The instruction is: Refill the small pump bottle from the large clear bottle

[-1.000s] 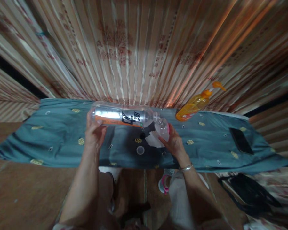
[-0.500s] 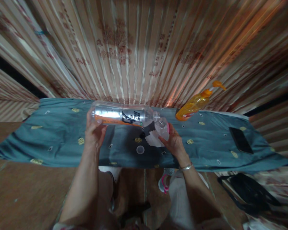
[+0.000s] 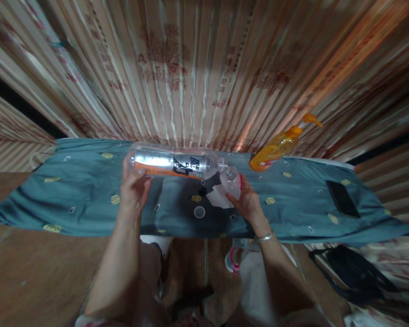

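My left hand (image 3: 135,188) is wrapped around the base of a large clear plastic bottle (image 3: 167,164) with a silver and orange label. The bottle lies sideways in the air above the cloth, its neck toward the right. My right hand (image 3: 247,200) grips a small clear bottle (image 3: 230,177) with a pink end, held tilted against the large bottle's neck. Whether the two mouths are joined, I cannot tell. Below the small bottle, partly behind my right fingers, is a piece of white tissue (image 3: 219,196). A round translucent cap (image 3: 199,212) lies on the cloth between my hands.
A green cloth (image 3: 92,190) with yellow patterns covers the narrow table. At the back right stands an orange pump bottle (image 3: 274,150); a black phone (image 3: 342,199) lies farther right. Behind rises a pleated curtain (image 3: 191,68). A black bag (image 3: 357,272) sits at lower right.
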`<state>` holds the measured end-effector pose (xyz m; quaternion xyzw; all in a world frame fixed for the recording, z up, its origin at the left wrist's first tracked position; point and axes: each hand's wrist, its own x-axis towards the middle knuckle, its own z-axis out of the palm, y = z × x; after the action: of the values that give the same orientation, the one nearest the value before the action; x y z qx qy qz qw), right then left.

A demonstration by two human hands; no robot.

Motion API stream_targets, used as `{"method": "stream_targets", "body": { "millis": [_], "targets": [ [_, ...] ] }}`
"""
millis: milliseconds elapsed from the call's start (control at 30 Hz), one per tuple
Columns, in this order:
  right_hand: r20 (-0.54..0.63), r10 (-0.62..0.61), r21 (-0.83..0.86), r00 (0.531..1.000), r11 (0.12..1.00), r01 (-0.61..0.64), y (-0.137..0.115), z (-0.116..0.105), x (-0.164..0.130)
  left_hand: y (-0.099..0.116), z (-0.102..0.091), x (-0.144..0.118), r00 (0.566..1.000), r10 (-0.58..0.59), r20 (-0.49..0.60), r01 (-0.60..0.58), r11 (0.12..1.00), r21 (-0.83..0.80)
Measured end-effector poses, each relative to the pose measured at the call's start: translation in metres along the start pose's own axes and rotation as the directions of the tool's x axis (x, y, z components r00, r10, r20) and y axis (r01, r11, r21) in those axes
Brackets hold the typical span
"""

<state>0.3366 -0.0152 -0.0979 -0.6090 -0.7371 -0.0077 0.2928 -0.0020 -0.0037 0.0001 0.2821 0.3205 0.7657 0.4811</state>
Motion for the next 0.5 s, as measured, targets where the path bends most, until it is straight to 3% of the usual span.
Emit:
{"method": "stream_targets", "body": {
  "millis": [500],
  "targets": [
    [0.001, -0.006, 0.001, 1.0, 1.0, 0.006, 0.0007, -0.0001, 0.0003, -0.0018, -0.0065, 0.0013, 0.996, -0.004, 0.089, 0.002, 1.0, 0.021]
  ]
}}
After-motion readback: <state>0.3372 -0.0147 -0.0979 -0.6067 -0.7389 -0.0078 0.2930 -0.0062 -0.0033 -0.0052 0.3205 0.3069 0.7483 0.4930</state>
